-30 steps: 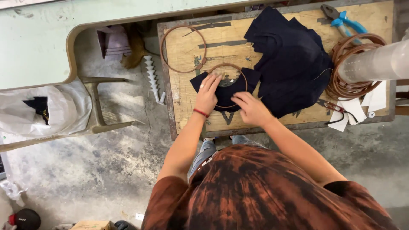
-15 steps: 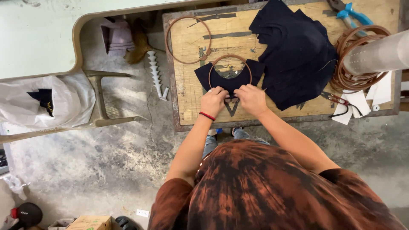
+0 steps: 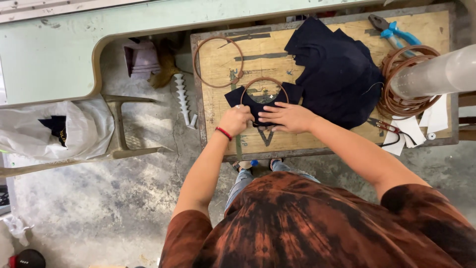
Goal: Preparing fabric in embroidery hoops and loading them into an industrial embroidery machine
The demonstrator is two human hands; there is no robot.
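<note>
A small dark navy fabric piece (image 3: 237, 95) lies on the wooden table (image 3: 220, 136), and a thin brown wire ring (image 3: 264, 79) rests on top of it. My left hand (image 3: 236, 120), with a red band at the wrist, curls its fingers on the fabric's near edge. My right hand (image 3: 290, 117) lies beside it, fingers stretched left and pressing the same edge. The two hands almost touch. The fabric's near edge is hidden under them.
A second brown ring (image 3: 218, 62) lies at the table's far left. A pile of dark fabric (image 3: 339, 74), a coil of brown rings (image 3: 399, 94), blue-handled pliers (image 3: 394, 32), white tags (image 3: 411, 130) and a clear tube (image 3: 439, 74) fill the right. A white bag (image 3: 47, 131) sits at the left.
Both hands slid from the middle of the fabric piece and ring down to its near edge and drew close together. The view shifted slightly.
</note>
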